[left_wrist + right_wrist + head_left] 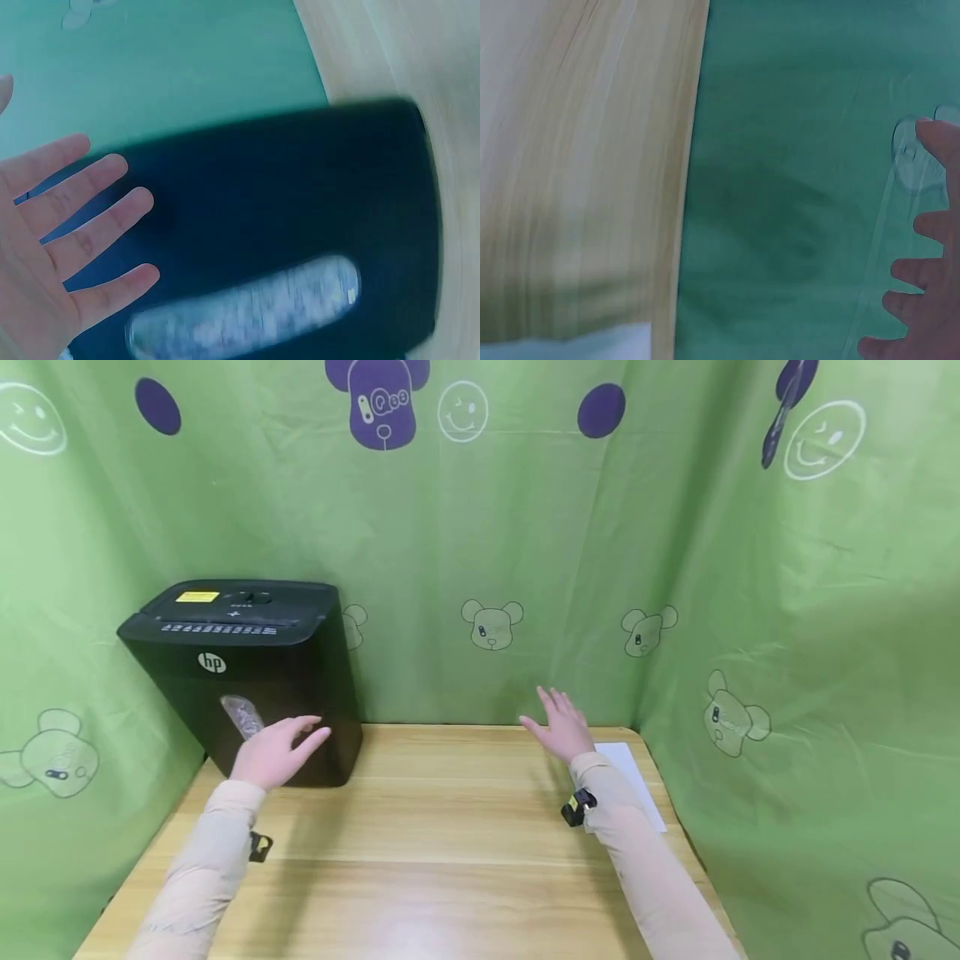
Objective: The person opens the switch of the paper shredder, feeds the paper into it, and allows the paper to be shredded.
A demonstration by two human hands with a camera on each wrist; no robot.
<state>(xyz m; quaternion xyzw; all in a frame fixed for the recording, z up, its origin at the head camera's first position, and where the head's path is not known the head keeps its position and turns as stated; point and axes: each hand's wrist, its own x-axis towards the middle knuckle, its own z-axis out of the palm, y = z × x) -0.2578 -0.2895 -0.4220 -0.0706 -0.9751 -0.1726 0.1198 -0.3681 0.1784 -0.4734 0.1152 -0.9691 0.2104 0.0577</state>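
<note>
**Two bare hands hang forward over the table, fingers unclenched and holding nothing**

A glossy green fabric curtain [487, 527], printed with bear heads, smiling circles and purple ovals, encloses the scene on three sides, creased by soft vertical folds. Before it lies a pale, wood-grained table [435, 818] with a smooth top. A black, box-shaped plastic paper shredder [300, 685] stands upright at its far left.

Both arms, in puffy cream sleeves [198, 868], extend forward. The left hand [273, 752] is in front of the shredder's lower face, its thumb held apart; the head view shows its back, its fingers slightly bent, while the left wrist view shows the palm side and four separated, nearly straight fingers. The right hand [564, 731] is raised near the table's far edge, fingers spread; its own wrist view catches mainly the fingertips, dark at the frame's side.

A flat white paper sheet [624, 767] lies at the table's right, partly hidden by the right forearm; the right wrist view gets only a corner.

Smaller still, the shredder's clear, rounded slanting window [247, 315] shows pale shreds up close in the left wrist view. Only the head view includes its yellow rectangular label [197, 597] and round hp logo [212, 662].
</note>
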